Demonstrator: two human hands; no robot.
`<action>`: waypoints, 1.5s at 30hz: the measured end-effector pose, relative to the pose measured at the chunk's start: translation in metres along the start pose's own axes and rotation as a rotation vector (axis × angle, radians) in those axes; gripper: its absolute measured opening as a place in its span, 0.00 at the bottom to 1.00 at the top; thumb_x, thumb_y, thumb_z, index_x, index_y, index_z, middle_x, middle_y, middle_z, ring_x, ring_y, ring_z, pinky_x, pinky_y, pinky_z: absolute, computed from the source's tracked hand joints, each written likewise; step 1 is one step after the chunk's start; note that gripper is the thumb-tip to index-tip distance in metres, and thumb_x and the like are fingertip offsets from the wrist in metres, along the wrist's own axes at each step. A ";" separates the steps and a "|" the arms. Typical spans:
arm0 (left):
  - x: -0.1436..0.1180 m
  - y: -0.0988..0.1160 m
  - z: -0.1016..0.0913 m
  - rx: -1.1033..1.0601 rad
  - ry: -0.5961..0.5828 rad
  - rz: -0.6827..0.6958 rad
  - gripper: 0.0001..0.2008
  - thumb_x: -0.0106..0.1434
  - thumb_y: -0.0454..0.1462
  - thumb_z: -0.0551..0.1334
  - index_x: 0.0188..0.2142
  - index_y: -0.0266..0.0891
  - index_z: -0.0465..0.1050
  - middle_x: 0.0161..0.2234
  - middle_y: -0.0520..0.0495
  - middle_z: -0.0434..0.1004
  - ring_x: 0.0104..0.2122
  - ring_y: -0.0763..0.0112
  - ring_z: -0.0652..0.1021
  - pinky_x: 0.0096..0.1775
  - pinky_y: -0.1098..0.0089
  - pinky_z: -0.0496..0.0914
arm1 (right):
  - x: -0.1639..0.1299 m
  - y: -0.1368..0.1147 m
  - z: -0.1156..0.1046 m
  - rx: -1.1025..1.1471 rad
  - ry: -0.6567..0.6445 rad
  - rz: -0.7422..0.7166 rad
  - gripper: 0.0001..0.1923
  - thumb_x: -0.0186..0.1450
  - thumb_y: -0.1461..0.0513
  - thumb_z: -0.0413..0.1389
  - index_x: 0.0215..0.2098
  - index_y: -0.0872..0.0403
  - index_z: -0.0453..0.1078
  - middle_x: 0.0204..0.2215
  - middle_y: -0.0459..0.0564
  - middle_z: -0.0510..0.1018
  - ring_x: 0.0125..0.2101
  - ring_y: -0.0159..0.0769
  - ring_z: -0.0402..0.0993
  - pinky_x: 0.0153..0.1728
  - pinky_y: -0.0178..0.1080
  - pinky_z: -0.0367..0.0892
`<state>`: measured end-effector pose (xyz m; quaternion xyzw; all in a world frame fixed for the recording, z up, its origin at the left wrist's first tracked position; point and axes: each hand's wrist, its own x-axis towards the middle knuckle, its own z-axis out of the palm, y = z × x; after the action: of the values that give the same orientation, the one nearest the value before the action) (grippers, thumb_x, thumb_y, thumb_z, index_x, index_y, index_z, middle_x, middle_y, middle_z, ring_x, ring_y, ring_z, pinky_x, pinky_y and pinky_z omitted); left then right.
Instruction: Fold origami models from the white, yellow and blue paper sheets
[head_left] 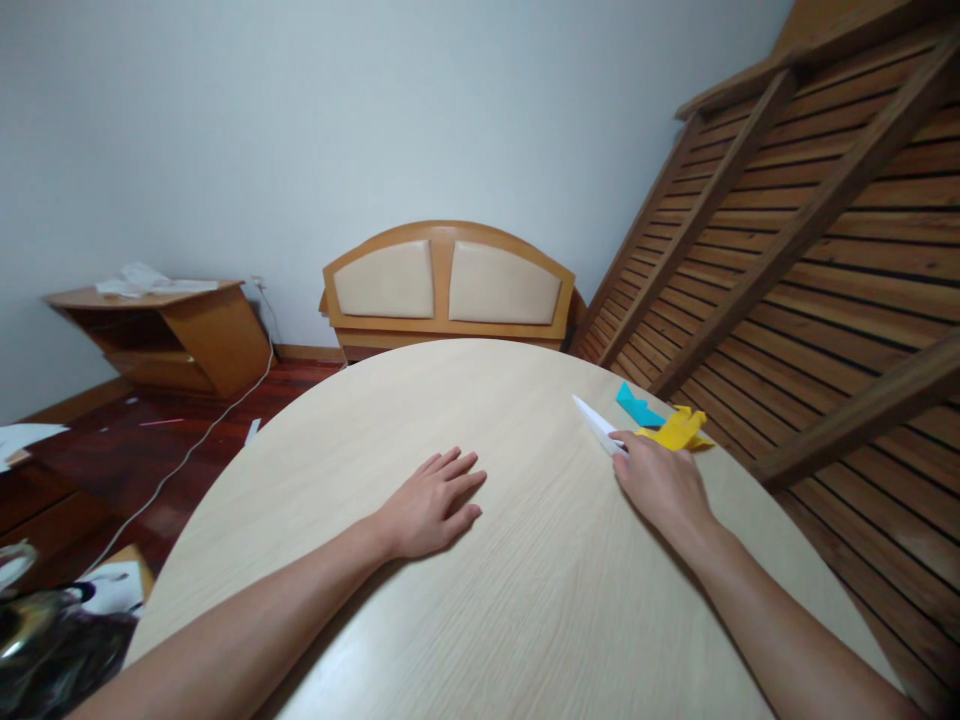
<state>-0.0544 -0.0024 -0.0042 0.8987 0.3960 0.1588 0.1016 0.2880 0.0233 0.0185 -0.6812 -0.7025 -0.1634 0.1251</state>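
Observation:
My left hand (433, 503) lies flat, palm down, on the round pale wooden table (480, 620), fingers slightly apart and holding nothing. My right hand (658, 484) rests near the table's right edge, its fingertips pinching the near end of a folded white paper shape (596, 424) that points away to the upper left. Just beyond that hand lie a folded yellow paper figure (679, 430) and a folded blue paper figure (636, 405), both on the table close to its rim.
A slatted wooden bed frame (810, 230) leans against the wall on the right. A padded headboard (448, 285) stands behind the table. A low wooden shelf (161, 335) with papers sits at the left; a white cable (202, 440) crosses the floor.

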 end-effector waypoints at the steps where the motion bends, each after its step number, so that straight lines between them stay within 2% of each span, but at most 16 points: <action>1: 0.000 0.002 0.000 -0.021 0.017 -0.001 0.23 0.72 0.45 0.55 0.62 0.41 0.67 0.66 0.37 0.61 0.67 0.47 0.60 0.64 0.43 0.58 | -0.001 -0.006 -0.002 0.042 0.025 -0.036 0.16 0.68 0.65 0.49 0.49 0.57 0.74 0.42 0.58 0.83 0.40 0.49 0.79 0.37 0.45 0.64; 3: 0.001 0.007 0.001 -0.100 0.061 -0.028 0.20 0.72 0.43 0.55 0.59 0.40 0.71 0.63 0.37 0.67 0.66 0.49 0.63 0.64 0.44 0.59 | -0.007 -0.026 -0.010 0.157 0.113 -0.158 0.14 0.69 0.65 0.49 0.48 0.55 0.74 0.43 0.55 0.83 0.40 0.47 0.80 0.38 0.45 0.64; 5: 0.002 0.014 0.005 -0.258 0.116 -0.107 0.19 0.71 0.42 0.56 0.58 0.39 0.70 0.60 0.36 0.71 0.63 0.51 0.68 0.63 0.45 0.62 | -0.017 -0.051 -0.020 0.280 0.154 -0.330 0.13 0.70 0.65 0.49 0.46 0.54 0.74 0.41 0.53 0.84 0.39 0.44 0.80 0.37 0.43 0.63; 7: 0.003 0.022 0.010 -0.503 0.185 -0.217 0.23 0.72 0.42 0.56 0.63 0.38 0.62 0.60 0.34 0.71 0.60 0.53 0.72 0.61 0.46 0.65 | -0.030 -0.075 -0.028 0.355 0.177 -0.484 0.12 0.71 0.66 0.49 0.48 0.53 0.73 0.39 0.53 0.84 0.38 0.42 0.79 0.36 0.42 0.62; 9: 0.005 0.029 0.016 -0.738 0.240 -0.262 0.26 0.72 0.40 0.55 0.67 0.37 0.54 0.58 0.33 0.72 0.58 0.57 0.73 0.60 0.49 0.67 | -0.041 -0.094 -0.034 0.417 0.182 -0.606 0.12 0.72 0.67 0.50 0.49 0.53 0.72 0.38 0.52 0.83 0.36 0.40 0.79 0.37 0.42 0.62; 13: 0.008 0.037 0.024 -0.929 0.387 -0.344 0.26 0.72 0.36 0.55 0.66 0.36 0.49 0.49 0.38 0.75 0.48 0.65 0.78 0.53 0.57 0.73 | -0.050 -0.111 -0.037 0.479 0.168 -0.844 0.10 0.72 0.67 0.51 0.47 0.53 0.72 0.38 0.50 0.83 0.37 0.39 0.78 0.35 0.41 0.61; 16: 0.009 0.039 0.022 -0.980 0.446 -0.377 0.29 0.69 0.33 0.58 0.66 0.38 0.47 0.49 0.39 0.71 0.42 0.68 0.77 0.46 0.62 0.75 | -0.050 -0.113 -0.038 0.545 0.105 -0.906 0.08 0.70 0.65 0.53 0.46 0.53 0.72 0.39 0.49 0.82 0.38 0.40 0.77 0.37 0.42 0.62; 20: 0.007 0.041 0.016 -0.983 0.413 -0.368 0.34 0.67 0.31 0.59 0.67 0.42 0.44 0.46 0.42 0.71 0.41 0.68 0.77 0.43 0.62 0.76 | -0.051 -0.111 -0.040 0.692 0.054 -0.847 0.09 0.69 0.60 0.56 0.46 0.53 0.72 0.40 0.51 0.82 0.39 0.41 0.76 0.40 0.44 0.67; 24: 0.004 0.045 0.014 -1.003 0.359 -0.341 0.41 0.61 0.29 0.64 0.67 0.44 0.43 0.44 0.44 0.72 0.40 0.66 0.77 0.42 0.62 0.76 | -0.050 -0.107 -0.037 0.759 0.129 -0.716 0.14 0.67 0.62 0.57 0.52 0.52 0.71 0.45 0.55 0.79 0.44 0.43 0.75 0.45 0.47 0.72; 28: 0.000 0.051 0.015 -1.005 0.340 -0.279 0.45 0.57 0.29 0.66 0.68 0.43 0.44 0.47 0.43 0.72 0.44 0.64 0.76 0.45 0.62 0.75 | -0.048 -0.104 -0.031 0.741 0.175 -0.631 0.18 0.67 0.65 0.55 0.55 0.51 0.70 0.52 0.57 0.76 0.51 0.46 0.74 0.50 0.50 0.73; 32: -0.002 0.054 0.014 -0.953 0.306 -0.229 0.47 0.57 0.28 0.64 0.70 0.42 0.39 0.48 0.42 0.73 0.44 0.65 0.77 0.47 0.62 0.74 | -0.047 -0.103 -0.029 0.821 0.154 -0.593 0.15 0.69 0.67 0.52 0.54 0.51 0.70 0.45 0.52 0.81 0.44 0.41 0.79 0.47 0.45 0.76; 36: -0.004 0.053 0.015 -0.818 0.282 -0.207 0.48 0.58 0.28 0.62 0.71 0.43 0.36 0.52 0.40 0.71 0.46 0.62 0.76 0.47 0.62 0.74 | -0.047 -0.104 -0.028 0.905 0.166 -0.399 0.13 0.70 0.65 0.52 0.52 0.52 0.71 0.41 0.51 0.82 0.35 0.37 0.80 0.39 0.41 0.77; 40: -0.006 0.052 0.018 -0.728 0.303 -0.196 0.46 0.60 0.29 0.61 0.71 0.43 0.36 0.54 0.38 0.69 0.42 0.64 0.76 0.43 0.63 0.74 | -0.047 -0.102 -0.026 1.016 0.155 -0.227 0.12 0.69 0.64 0.54 0.50 0.51 0.71 0.37 0.49 0.81 0.33 0.36 0.79 0.37 0.39 0.77; 42: -0.006 0.051 0.017 -0.749 0.338 -0.201 0.44 0.61 0.30 0.60 0.71 0.43 0.36 0.53 0.38 0.69 0.40 0.66 0.76 0.41 0.64 0.74 | -0.047 -0.101 -0.027 1.031 0.157 -0.207 0.10 0.69 0.64 0.54 0.47 0.51 0.71 0.37 0.49 0.80 0.34 0.37 0.79 0.39 0.40 0.77; 45: -0.005 0.051 0.012 -0.839 0.363 -0.237 0.38 0.64 0.33 0.58 0.70 0.42 0.41 0.51 0.38 0.70 0.39 0.66 0.76 0.37 0.66 0.73 | -0.047 -0.099 -0.028 1.007 0.182 -0.266 0.08 0.69 0.66 0.52 0.45 0.50 0.70 0.38 0.48 0.79 0.36 0.38 0.78 0.41 0.42 0.76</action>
<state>-0.0183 -0.0403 -0.0009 0.6862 0.4089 0.4470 0.4027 0.1896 -0.0326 0.0200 -0.4249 -0.7607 0.1212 0.4756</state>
